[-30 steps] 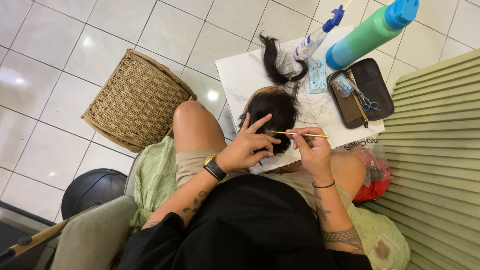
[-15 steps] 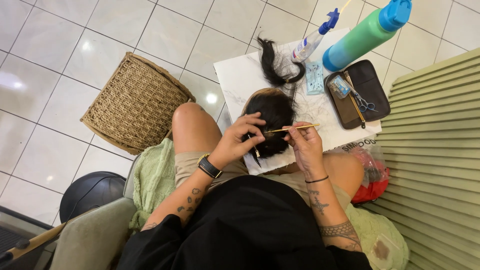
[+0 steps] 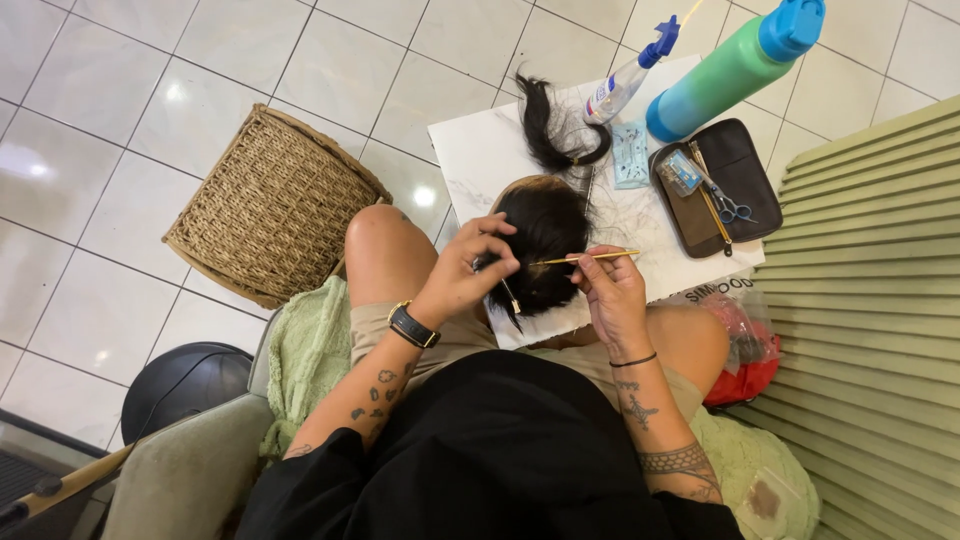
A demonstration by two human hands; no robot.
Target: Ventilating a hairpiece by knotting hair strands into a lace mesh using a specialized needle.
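Resting on my lap at the white board's [image 3: 470,150] six o'clock edge, the black wig [image 3: 545,240] is glossy and domed, a loose strand trailing toward me. My left hand [image 3: 465,275] curls shut on its hair at nine o'clock; my right hand [image 3: 610,295] pinches a thin golden needle tool [image 3: 590,258] at three o'clock. Bare tiles lie at eleven o'clock beyond the wicker basket [image 3: 270,205].

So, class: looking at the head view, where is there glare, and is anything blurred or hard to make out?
In the head view, bright glare spots sit on the glossy floor tiles. The left hand, right hand and thin gold tool are sharp. The dark wig reads as a near-featureless mass, and the straight green slats show little distortion.
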